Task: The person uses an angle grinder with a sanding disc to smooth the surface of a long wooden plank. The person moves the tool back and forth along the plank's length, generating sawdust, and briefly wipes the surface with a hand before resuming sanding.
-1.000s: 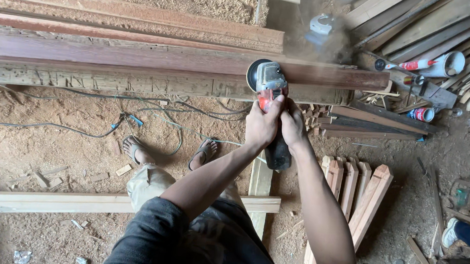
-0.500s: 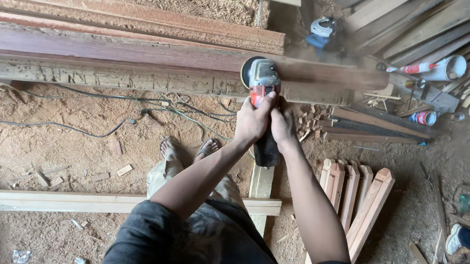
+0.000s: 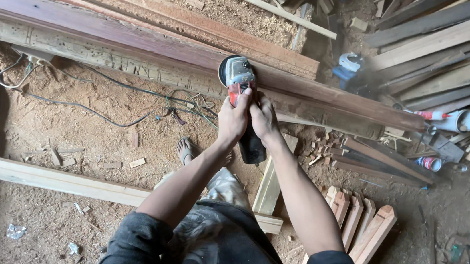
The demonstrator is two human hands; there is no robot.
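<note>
Both hands wrapped around an angle grinder [image 3: 238,83]. Left hand [image 3: 232,120] grips the red mid-body, fingers curled tight around it. Right hand [image 3: 265,120] just beside it, touching, closed on the black rear handle, whose end sticks out below the wrists. Grinder head, grey with a round guard, sits ahead of the knuckles, away from the body, pressed onto a long reddish wooden beam [image 3: 112,34] that runs across the view and slopes down to the right. So the tool lies directly in front of and under both hands, its disc end on the beam's top face.

A pale, rough beam [image 3: 81,54] lies along the near side of the reddish one. Black cable [image 3: 104,116] snakes over the sawdust floor [image 3: 45,131] under the beams. One bare foot [image 3: 186,151] in a sandal shows below the left forearm. Light plank [image 3: 41,178] crosses near the knees. Short pointed wood pieces [image 3: 367,225] lie right of the right arm. Stack of planks [image 3: 444,49] upper right, with a white cylindrical container [image 3: 457,120] beside it.
</note>
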